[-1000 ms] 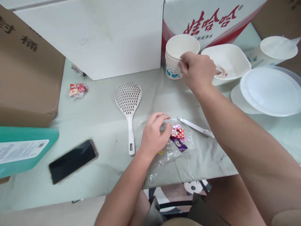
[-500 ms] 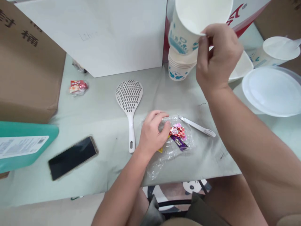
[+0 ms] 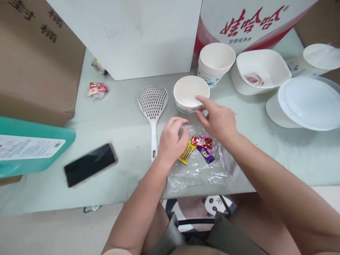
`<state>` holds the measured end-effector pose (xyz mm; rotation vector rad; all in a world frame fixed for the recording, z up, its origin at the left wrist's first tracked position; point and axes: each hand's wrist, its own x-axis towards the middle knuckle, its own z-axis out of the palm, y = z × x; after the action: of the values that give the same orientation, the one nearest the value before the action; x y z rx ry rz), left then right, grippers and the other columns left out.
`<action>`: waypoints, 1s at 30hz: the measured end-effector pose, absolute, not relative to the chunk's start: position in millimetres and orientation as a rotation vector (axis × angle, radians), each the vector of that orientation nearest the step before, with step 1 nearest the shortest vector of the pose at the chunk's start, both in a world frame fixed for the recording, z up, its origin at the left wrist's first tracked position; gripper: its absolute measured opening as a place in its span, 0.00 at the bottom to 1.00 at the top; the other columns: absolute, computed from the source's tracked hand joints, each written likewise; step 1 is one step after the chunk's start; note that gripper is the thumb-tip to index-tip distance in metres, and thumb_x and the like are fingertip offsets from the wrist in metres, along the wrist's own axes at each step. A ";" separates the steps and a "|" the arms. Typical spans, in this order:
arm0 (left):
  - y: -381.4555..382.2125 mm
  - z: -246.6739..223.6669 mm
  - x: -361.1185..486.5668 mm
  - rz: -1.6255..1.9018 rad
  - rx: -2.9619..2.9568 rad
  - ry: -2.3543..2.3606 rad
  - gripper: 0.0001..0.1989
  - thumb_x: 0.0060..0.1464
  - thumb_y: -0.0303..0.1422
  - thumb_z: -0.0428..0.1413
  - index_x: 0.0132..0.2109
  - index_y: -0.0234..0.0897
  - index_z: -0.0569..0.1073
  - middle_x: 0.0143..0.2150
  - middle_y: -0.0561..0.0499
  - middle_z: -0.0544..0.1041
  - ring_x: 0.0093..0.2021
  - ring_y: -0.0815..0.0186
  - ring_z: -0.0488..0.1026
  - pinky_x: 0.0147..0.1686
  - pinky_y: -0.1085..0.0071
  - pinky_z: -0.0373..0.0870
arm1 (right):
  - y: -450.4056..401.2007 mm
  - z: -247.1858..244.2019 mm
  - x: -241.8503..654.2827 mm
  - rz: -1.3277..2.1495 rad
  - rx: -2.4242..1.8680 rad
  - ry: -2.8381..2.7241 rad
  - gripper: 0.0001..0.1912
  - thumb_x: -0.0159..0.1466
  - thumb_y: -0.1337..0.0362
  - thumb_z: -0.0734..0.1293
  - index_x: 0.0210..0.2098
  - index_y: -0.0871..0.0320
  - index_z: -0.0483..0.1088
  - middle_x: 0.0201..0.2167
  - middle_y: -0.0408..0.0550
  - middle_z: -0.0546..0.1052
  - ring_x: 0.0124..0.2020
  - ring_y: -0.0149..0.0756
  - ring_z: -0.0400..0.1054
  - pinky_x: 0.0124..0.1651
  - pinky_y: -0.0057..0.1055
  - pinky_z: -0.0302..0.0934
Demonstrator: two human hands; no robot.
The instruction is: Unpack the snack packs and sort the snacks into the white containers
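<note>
A white paper cup (image 3: 191,92) with blue print stands upright behind the candies, its rim pinched at the near right by my right hand (image 3: 219,118), forefinger inside and thumb outside. My left hand (image 3: 174,138), fingers curled but apart, holds nothing and hovers at the left edge of a clear plastic sheet (image 3: 199,177). On that sheet lie a yellow packet (image 3: 187,153), a red one (image 3: 202,142), a purple one (image 3: 205,154) and a pink one partly under them. A stack of similar cups (image 3: 216,60) stands behind the single cup.
A white slotted skimmer (image 3: 153,102) lies left of the cup, a phone (image 3: 90,164) further left. Boxes line the back. At right are a white square bowl (image 3: 260,72) and a lidded tub (image 3: 309,102). A green container (image 3: 34,147) is at far left.
My right hand has brought the cup down from above the stack to the table, toward the left and nearer me. The camera view has shifted, and the white cutter is no longer visible.
</note>
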<state>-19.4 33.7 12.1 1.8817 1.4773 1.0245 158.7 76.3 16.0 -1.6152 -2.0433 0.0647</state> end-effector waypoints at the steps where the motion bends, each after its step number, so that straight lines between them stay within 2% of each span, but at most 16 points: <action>1: 33.0 13.2 -20.5 1.021 1.876 1.481 0.09 0.63 0.25 0.53 0.46 0.37 0.77 0.48 0.45 0.81 0.51 0.62 0.78 0.54 0.64 0.74 | 64.3 20.5 161.0 0.104 -1.614 -2.013 0.20 0.68 0.61 0.65 0.58 0.53 0.74 0.37 0.45 0.85 0.26 0.34 0.73 0.31 0.31 0.57; 2: 32.1 14.6 -21.2 1.012 1.870 1.490 0.09 0.63 0.25 0.53 0.46 0.37 0.77 0.48 0.45 0.81 0.50 0.62 0.78 0.53 0.64 0.74 | 50.1 23.6 163.1 0.135 -1.612 -1.972 0.19 0.68 0.61 0.66 0.57 0.54 0.74 0.36 0.45 0.84 0.25 0.33 0.72 0.32 0.31 0.60; 4: 29.5 17.7 -21.7 0.952 1.870 1.498 0.07 0.61 0.26 0.55 0.44 0.37 0.77 0.44 0.47 0.81 0.45 0.64 0.78 0.47 0.66 0.74 | 18.9 23.8 166.2 0.187 -1.605 -1.943 0.12 0.68 0.61 0.66 0.49 0.56 0.75 0.33 0.46 0.82 0.24 0.33 0.71 0.33 0.32 0.64; 5: 27.8 19.1 -21.3 0.901 1.875 1.491 0.06 0.61 0.26 0.56 0.42 0.38 0.76 0.42 0.49 0.81 0.42 0.65 0.77 0.44 0.67 0.73 | 4.2 20.9 167.0 0.213 -1.578 -1.976 0.10 0.68 0.62 0.65 0.46 0.56 0.76 0.34 0.47 0.81 0.27 0.35 0.73 0.34 0.33 0.66; 7: 23.8 21.0 -19.1 0.768 1.901 1.447 0.03 0.60 0.27 0.57 0.39 0.38 0.76 0.38 0.51 0.80 0.38 0.66 0.75 0.40 0.67 0.70 | -18.8 11.2 167.3 0.263 -1.517 -2.112 0.12 0.67 0.62 0.66 0.48 0.57 0.76 0.42 0.54 0.82 0.41 0.44 0.77 0.44 0.39 0.71; 9: 19.5 21.2 -15.7 0.621 1.925 1.416 0.02 0.60 0.30 0.57 0.40 0.39 0.75 0.38 0.52 0.79 0.38 0.65 0.75 0.40 0.66 0.69 | -29.9 -0.1 167.3 0.299 -1.521 -2.217 0.19 0.66 0.63 0.67 0.55 0.58 0.75 0.52 0.59 0.79 0.52 0.52 0.75 0.53 0.47 0.71; 11: 15.8 20.1 -12.5 0.495 1.938 1.421 0.06 0.59 0.34 0.59 0.43 0.39 0.75 0.41 0.50 0.79 0.41 0.62 0.75 0.41 0.64 0.69 | -30.6 -9.2 168.8 0.322 -1.578 -2.239 0.23 0.65 0.63 0.68 0.59 0.57 0.73 0.56 0.59 0.77 0.55 0.55 0.72 0.57 0.52 0.69; 15: 13.1 18.2 -11.7 0.333 1.979 1.441 0.20 0.55 0.36 0.62 0.54 0.39 0.74 0.51 0.46 0.77 0.48 0.56 0.76 0.46 0.61 0.70 | -19.2 -14.3 177.1 0.348 -1.623 -2.207 0.24 0.65 0.63 0.67 0.60 0.59 0.73 0.55 0.60 0.78 0.54 0.56 0.72 0.59 0.54 0.68; 17: 14.3 18.6 -13.8 0.288 1.998 1.441 0.25 0.54 0.34 0.62 0.59 0.40 0.72 0.52 0.45 0.76 0.47 0.57 0.76 0.45 0.62 0.71 | -13.9 -11.7 181.5 0.392 -1.640 -2.177 0.23 0.65 0.64 0.66 0.59 0.59 0.74 0.52 0.60 0.79 0.51 0.53 0.74 0.55 0.50 0.69; 22: 18.0 20.6 -16.1 0.246 2.022 1.431 0.21 0.53 0.29 0.58 0.56 0.41 0.73 0.48 0.47 0.76 0.40 0.60 0.75 0.40 0.64 0.69 | -6.7 -5.8 182.3 0.443 -1.767 -2.108 0.20 0.62 0.65 0.66 0.53 0.56 0.78 0.47 0.55 0.80 0.42 0.48 0.75 0.41 0.39 0.68; 25: 18.6 20.7 -14.5 0.262 2.029 1.436 0.21 0.53 0.27 0.57 0.55 0.40 0.73 0.47 0.47 0.77 0.39 0.60 0.74 0.39 0.64 0.68 | -4.8 -6.2 179.5 0.397 -1.767 -2.140 0.19 0.64 0.63 0.66 0.52 0.56 0.79 0.46 0.56 0.79 0.41 0.48 0.75 0.39 0.38 0.66; 30: 19.5 18.5 -13.8 0.268 2.004 1.455 0.22 0.52 0.26 0.58 0.55 0.39 0.74 0.46 0.48 0.79 0.38 0.61 0.74 0.38 0.65 0.68 | -1.7 -7.7 186.4 0.459 -1.712 -2.089 0.16 0.62 0.67 0.67 0.46 0.54 0.82 0.44 0.54 0.82 0.39 0.44 0.76 0.40 0.37 0.67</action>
<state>-13.8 19.5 18.5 2.0044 1.4546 0.2684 186.4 -1.7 -7.7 -1.7124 -2.0890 0.4592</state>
